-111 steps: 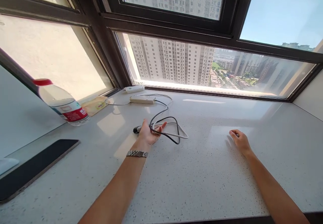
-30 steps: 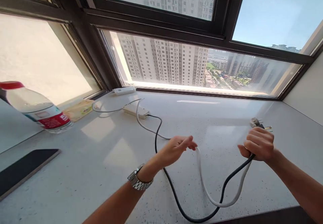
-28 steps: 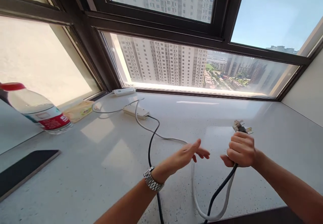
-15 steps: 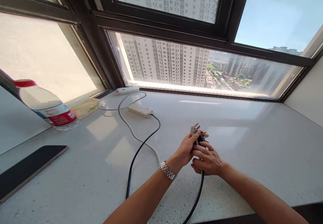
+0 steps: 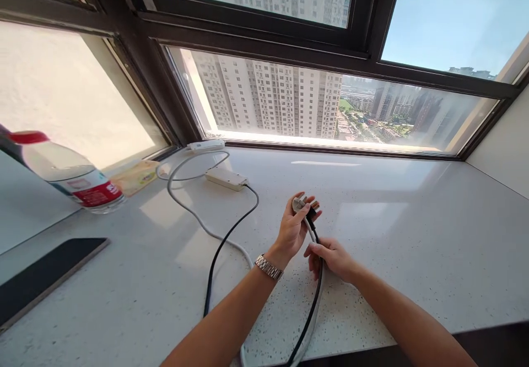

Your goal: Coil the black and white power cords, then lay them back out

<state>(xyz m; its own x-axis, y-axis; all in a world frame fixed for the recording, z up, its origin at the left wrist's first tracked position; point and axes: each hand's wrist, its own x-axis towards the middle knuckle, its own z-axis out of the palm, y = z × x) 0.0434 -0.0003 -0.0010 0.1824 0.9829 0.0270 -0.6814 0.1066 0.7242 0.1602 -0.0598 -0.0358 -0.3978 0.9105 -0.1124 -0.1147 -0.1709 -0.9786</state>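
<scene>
Speckled white sill [image 5: 392,257] below a dark-framed window. Two cables, one black [image 5: 223,246] and one white [image 5: 185,207], run from one power strip [image 5: 226,178]. Left hand [image 5: 293,229] grips two plugs [image 5: 303,206] right of the strip; right hand [image 5: 330,257] closes around both cables beneath. One bottle [image 5: 70,174] stands left.

- Left hand [image 5: 294,228]: 3.7 s ago it lies open on the counter under the cable loop; now it is raised, fingers closed around the two plugs [image 5: 303,204] at 12 o'clock of the right hand.
- Right hand [image 5: 330,257]: 1.0 s ago it grips the plugs out at 3 o'clock; now it sits lower, closed around the black cable [image 5: 313,306] and white cable [image 5: 194,216].
- Cables: no longer coiled; they run off the counter's near edge.
- Power strip [image 5: 226,178]: now angled.
</scene>
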